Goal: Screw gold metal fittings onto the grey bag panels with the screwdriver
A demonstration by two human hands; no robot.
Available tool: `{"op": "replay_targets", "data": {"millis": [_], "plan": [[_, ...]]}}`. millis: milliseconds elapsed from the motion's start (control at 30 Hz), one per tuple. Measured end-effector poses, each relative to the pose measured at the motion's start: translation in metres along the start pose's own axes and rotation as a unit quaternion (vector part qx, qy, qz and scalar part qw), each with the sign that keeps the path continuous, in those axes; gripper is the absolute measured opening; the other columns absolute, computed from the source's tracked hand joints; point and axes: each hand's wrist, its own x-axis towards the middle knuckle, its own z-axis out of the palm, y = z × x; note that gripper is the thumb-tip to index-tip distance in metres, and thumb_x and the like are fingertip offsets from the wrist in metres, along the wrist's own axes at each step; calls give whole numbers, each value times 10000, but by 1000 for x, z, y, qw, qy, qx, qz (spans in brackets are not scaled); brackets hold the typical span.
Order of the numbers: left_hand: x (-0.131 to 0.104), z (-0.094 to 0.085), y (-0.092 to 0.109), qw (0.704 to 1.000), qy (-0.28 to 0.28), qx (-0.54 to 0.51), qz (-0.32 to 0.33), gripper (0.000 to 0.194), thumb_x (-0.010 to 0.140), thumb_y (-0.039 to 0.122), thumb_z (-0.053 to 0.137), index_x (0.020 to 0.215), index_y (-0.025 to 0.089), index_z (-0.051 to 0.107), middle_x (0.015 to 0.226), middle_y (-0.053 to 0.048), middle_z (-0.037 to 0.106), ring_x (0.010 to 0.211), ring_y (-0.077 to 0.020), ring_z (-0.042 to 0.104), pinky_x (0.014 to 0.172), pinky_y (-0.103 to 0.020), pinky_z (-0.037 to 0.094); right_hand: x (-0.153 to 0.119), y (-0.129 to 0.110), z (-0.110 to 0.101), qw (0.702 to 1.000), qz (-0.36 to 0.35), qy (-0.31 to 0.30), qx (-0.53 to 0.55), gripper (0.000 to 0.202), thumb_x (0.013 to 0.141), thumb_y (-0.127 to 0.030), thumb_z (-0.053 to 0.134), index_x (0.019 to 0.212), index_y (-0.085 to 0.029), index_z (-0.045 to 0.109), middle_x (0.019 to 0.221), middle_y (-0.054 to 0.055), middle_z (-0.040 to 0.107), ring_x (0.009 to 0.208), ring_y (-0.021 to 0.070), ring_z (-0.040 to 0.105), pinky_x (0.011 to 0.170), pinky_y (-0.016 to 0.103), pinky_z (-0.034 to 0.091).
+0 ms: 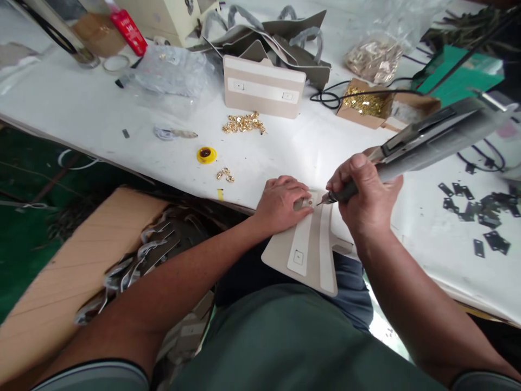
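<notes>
My right hand (368, 190) is wrapped around a grey electric screwdriver (431, 136), its thin bit slanting down to the left. The bit's tip is close to the far end of a beige bag panel (280, 252); whether it touches cannot be made out. My left hand (283, 203) grips that end of the panel, its fingers curled around a small plate-like piece (310, 201) there. Pale strips run along the panel, and a small marked rectangle (298, 257) shows on one of them. The panel's near end overhangs the table edge above my lap.
Gold hardware (244, 124) lies in a pile before a standing beige panel (264, 87). Nearby are a yellow round container (206, 155) and several gold rings (226, 175). Black plates (486, 209) are scattered at right, below a cardboard box (362, 103) of gold parts. A large carton (81, 260) stands lower left.
</notes>
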Motion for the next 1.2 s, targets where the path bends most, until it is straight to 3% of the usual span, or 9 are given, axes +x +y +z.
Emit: {"op": "replay_targets", "data": {"millis": [200,467,900,1200], "plan": [[0,-1,1,1000,-6,-2,-6,242,873,432,759,1066,286,756,1268,3,748,1271,-278,554,1054,-476,377,-1,16,0,998,-18,0,-60,439,819,-553,783,654,-241,522,507,-61,505,417,115,514,404,271,456],[0,-2,2,1000,-20,-2,-12,239,880,436,746,1071,293,754,1277,-2,739,1290,-297,536,1065,-488,372,-3,24,-1,988,-9,-8,-155,506,839,-675,696,616,-271,489,517,-14,522,457,171,555,449,344,505],[0,-3,2,1000,-21,-1,-9,241,881,433,745,1063,276,758,1275,-5,741,1286,-296,537,1047,-487,372,-5,25,-2,991,-10,-19,-130,454,859,-552,732,600,-256,506,528,-19,536,454,158,544,464,330,484],[0,-3,2,1000,-14,-5,-10,242,875,438,751,1067,290,749,1267,8,740,1286,-289,537,1055,-484,372,-5,31,-5,982,-15,-80,-171,420,847,-597,692,684,-277,475,583,-7,540,550,188,593,479,335,492]]}}
